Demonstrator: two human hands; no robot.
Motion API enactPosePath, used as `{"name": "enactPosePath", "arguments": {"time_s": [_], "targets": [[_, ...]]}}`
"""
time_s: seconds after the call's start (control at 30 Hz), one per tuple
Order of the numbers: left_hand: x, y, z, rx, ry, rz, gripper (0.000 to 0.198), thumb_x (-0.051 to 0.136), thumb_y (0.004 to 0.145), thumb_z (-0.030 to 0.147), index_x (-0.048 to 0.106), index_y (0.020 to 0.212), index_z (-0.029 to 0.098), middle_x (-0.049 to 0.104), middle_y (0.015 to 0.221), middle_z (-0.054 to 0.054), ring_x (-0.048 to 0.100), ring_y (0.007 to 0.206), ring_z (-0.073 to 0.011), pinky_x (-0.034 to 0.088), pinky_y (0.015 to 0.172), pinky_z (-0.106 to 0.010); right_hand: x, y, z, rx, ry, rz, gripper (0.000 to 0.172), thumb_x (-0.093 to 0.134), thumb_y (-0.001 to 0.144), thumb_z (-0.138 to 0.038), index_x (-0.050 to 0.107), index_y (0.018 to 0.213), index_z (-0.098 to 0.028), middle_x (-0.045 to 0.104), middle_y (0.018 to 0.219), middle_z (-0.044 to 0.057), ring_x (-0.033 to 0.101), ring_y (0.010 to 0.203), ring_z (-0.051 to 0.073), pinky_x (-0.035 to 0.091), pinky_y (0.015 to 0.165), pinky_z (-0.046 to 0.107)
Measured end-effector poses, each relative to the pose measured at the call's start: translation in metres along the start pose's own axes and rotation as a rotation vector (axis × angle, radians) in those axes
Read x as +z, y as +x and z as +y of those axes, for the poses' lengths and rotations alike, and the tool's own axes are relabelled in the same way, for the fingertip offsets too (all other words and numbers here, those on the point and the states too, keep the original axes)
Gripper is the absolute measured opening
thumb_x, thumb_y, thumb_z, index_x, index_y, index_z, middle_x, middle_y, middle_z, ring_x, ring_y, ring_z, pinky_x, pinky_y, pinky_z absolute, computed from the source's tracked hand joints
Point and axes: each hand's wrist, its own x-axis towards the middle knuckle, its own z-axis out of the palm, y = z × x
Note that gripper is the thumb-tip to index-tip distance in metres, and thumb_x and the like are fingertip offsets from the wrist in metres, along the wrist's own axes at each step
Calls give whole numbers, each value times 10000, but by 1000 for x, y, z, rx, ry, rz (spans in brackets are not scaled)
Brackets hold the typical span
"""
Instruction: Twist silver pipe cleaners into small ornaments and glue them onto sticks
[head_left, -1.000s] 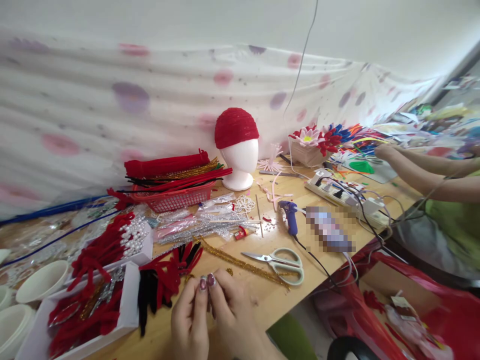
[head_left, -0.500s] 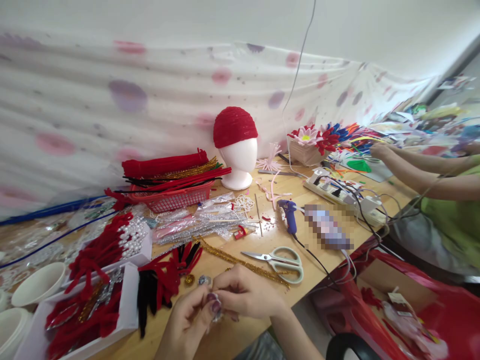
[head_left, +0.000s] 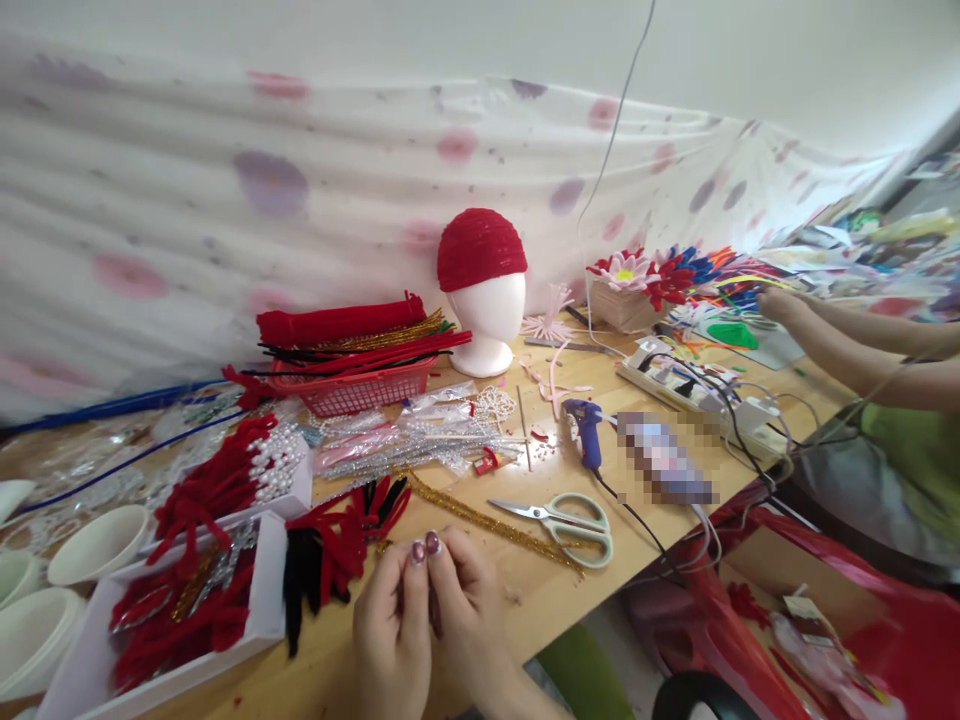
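My left hand [head_left: 391,622] and my right hand [head_left: 471,612] are pressed together at the front edge of the table, thumbs side by side and fingers curled inward. Whatever they pinch is hidden behind the thumbs and fingers. Just beyond them lies a gold tinsel stem [head_left: 480,513], its end near a pair of scissors [head_left: 574,522] with pale green handles. To the left of my hands is a bunch of red and black fuzzy stems [head_left: 341,545]. A blue glue gun [head_left: 587,432] rests farther back on the right.
A foam head [head_left: 487,320] wearing a red cap [head_left: 482,250] stands at the back beside a red basket [head_left: 360,388] of stems. White boxes [head_left: 274,580] and cups [head_left: 101,545] fill the left. A power strip [head_left: 660,385], another person's arm [head_left: 840,335] and a red bag [head_left: 885,590] are on the right.
My hands have turned so that both thumbs point up side by side. The silvery bit seen between my fingers before is now hidden. The view has shifted slightly left.
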Motion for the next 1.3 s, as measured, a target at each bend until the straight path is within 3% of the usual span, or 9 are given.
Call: {"name": "enactPosePath", "arguments": {"time_s": [0.2, 0.47, 0.57, 0.67, 0.73, 0.83, 0.93, 1.07, 1.3], "targets": [[-1, 3, 20, -2, -63, -205, 316, 471, 998, 407, 583, 753, 242, 601, 689, 16, 601, 646, -168, 501, 636, -230, -16, 6, -3, -38, -103, -49, 474, 443, 1031, -527, 422, 673, -216, 406, 585, -58, 360, 509, 100, 280, 490, 242], [5, 5, 16, -83, -162, -50, 371, 524, 951, 507, 528, 698, 236, 491, 643, 35, 518, 603, -156, 454, 582, -226, -29, 0, -8, -81, -133, 14, 497, 422, 1051, -471, 452, 623, -219, 417, 514, -52, 382, 462, 109, 307, 488, 256], [3, 9, 12, -176, -222, 40, 392, 559, 935, 530, 528, 686, 229, 450, 639, 47, 445, 596, -141, 392, 572, -221, -66, 3, -15, -184, -331, 246, 487, 520, 1007, -465, 512, 590, -213, 475, 521, -27, 448, 497, 131, 337, 526, 274], [0, 14, 7, -244, -325, 72, 430, 617, 885, 589, 549, 680, 218, 449, 644, 49, 424, 606, -132, 359, 575, -220, -123, 19, -23, -188, -527, 691, 378, 681, 887, -500, 582, 675, -204, 543, 613, -8, 511, 587, 165, 394, 602, 300], [-1, 17, 4, -281, -392, 46, 454, 641, 850, 633, 570, 692, 214, 461, 640, 46, 436, 609, -134, 358, 572, -222, -161, 37, -26, -232, -618, 879, 390, 759, 761, -550, 595, 776, -196, 605, 739, 27, 570, 679, 205, 453, 688, 347], [0, 21, 3, -307, -441, 22, 470, 638, 846, 653, 564, 689, 216, 462, 619, 49, 413, 563, -127, 348, 545, -230, -201, 68, -23, -116, -865, 829, 642, 735, 665, -645, 638, 1042, -133, 674, 1097, 200, 626, 986, 353, 465, 890, 502], [0, 21, 6, -298, -451, 3, 490, 652, 835, 658, 554, 650, 215, 464, 600, 47, 403, 542, -123, 349, 541, -235, -214, 96, -16, 65, -1098, 649, 730, 599, 718, -701, 676, 1125, -100, 678, 1198, 266, 550, 1198, 459, 311, 1053, 628], [-12, 22, 9, -287, -422, 55, 450, 658, 849, 636, 588, 684, 223, 508, 624, 37, 483, 614, -147, 391, 610, -241, -214, 119, -10, 133, -1111, 540, 592, 544, 783, -666, 753, 989, -152, 749, 992, 222, 629, 1078, 452, 404, 963, 570], [-51, 38, 9, -219, -365, 158, 362, 637, 896, 558, 590, 756, 228, 507, 648, 46, 433, 627, -144, 358, 603, -240, -220, 139, -18, 107, -1028, 593, 378, 627, 724, -498, 749, 749, -140, 727, 695, 186, 689, 847, 411, 499, 770, 476]]}}
